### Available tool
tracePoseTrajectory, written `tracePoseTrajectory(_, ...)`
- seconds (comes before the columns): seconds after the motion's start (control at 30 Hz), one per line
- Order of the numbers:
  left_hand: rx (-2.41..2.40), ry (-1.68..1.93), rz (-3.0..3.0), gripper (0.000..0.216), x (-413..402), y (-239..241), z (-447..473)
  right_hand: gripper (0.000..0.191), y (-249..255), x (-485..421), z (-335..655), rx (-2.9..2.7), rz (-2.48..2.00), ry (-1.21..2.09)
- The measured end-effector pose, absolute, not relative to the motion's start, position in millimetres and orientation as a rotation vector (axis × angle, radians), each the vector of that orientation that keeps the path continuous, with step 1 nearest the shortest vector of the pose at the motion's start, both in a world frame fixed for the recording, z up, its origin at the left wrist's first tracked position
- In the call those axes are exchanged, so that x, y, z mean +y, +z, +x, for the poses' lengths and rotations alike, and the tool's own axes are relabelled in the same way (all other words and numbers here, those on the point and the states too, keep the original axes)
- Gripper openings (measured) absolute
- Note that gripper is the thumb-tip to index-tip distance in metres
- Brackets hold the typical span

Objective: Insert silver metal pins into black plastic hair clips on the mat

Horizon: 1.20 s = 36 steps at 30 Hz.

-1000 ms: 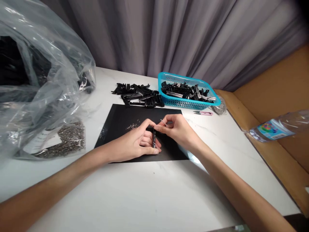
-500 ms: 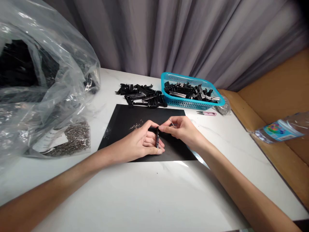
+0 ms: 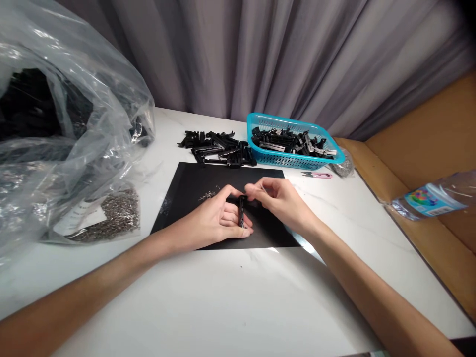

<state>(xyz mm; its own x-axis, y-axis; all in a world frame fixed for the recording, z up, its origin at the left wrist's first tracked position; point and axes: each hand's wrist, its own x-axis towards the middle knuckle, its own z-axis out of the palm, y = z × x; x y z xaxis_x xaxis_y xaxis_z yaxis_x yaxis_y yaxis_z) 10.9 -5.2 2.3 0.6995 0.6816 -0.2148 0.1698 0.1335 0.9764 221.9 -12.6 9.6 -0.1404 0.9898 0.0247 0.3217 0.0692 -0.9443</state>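
My left hand [image 3: 219,213] is closed on a narrow black plastic part [image 3: 241,213], thumb at its near end and forefinger at its far end. The part stands lengthwise away from me, over a black mat [image 3: 189,181]. At its far end is my right hand [image 3: 273,196], fingers pinched together. A thin, light-coloured piece shows between those fingers, too small to name; the fingertips hide what they touch. Left of the hands, a small heap of tiny metal pieces [image 3: 208,195] lies on the mat.
Behind the mat lie a pile of black parts [image 3: 223,146] and a blue basket [image 3: 297,161] full of similar ones. Pink-handled snips [image 3: 322,175] rest at right, near a plastic bottle [image 3: 427,201] and cardboard [image 3: 424,129]. Clear bags [image 3: 111,119] and a bag of metal pieces [image 3: 119,213] stand at left.
My right fingers have curled in closer at the part's far end, and the thin piece in them shows less. The black part has turned slightly in my left hand.
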Motion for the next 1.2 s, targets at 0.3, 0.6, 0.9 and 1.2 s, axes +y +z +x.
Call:
tracePoseTrajectory(0.3, 0.838, 0.404, 1.441, 0.071, -1.4, 2.5, 8.8, 0.079, 18.1, -27.9, 235.5, -1.545, -1.301, 0.757)
tracePoseTrajectory(0.6, 0.827, 0.500, 1.503, 0.066, -1.0, 2.6, 12.6, 0.052, -2.6, -14.0, 239.1, -1.426, -1.118, 1.150)
tracePoseTrajectory(0.9, 0.820, 0.499, 1.455, 0.063, 0.7, 2.2, 11.1, 0.046, -14.7, -17.6, 223.2, -1.338, -0.952, 1.277)
tracePoseTrajectory(1.2, 0.777, 0.497, 1.482, 0.057, 1.6, 1.1, 10.2, 0.046, -16.7, -15.0, 223.0, -1.374, -0.950, 1.305)
